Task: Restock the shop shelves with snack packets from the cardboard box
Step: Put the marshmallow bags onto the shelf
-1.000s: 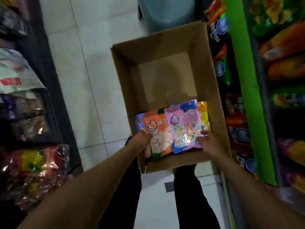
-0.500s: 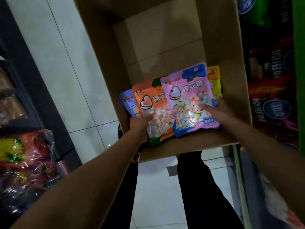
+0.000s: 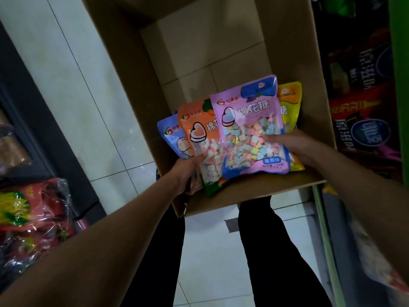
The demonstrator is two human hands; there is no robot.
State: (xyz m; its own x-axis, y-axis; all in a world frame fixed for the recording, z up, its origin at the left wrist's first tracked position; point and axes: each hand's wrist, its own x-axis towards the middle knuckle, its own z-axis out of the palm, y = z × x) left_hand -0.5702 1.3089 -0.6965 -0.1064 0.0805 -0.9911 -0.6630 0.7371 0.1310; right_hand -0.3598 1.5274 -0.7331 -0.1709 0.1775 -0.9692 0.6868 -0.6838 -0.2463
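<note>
Head view: left hand [image 3: 188,171] grips the orange marshmallow packet [image 3: 204,142]; right hand [image 3: 294,147] grips the purple marshmallow packet [image 3: 252,129], fanned inside the brown cardboard box [image 3: 294,69] at 12 o'clock. Shelving not yet begun; dark snack shelf [image 3: 365,107] at 3 o'clock.

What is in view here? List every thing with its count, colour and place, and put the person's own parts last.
purple packet: one, front of the fan, over the box
orange packet: one, behind the purple one
blue packet: one, leftmost
yellow packet: one, rightmost
cardboard box: one, brown, on the floor
floor tiles: white
wrapped snacks: red and yellow, lower left
dark packets: several, on the right shelf
green shelf post: one, far right
left hand: grips the orange packet
right hand: grips the purple packet
legs: two, black trousers
</note>
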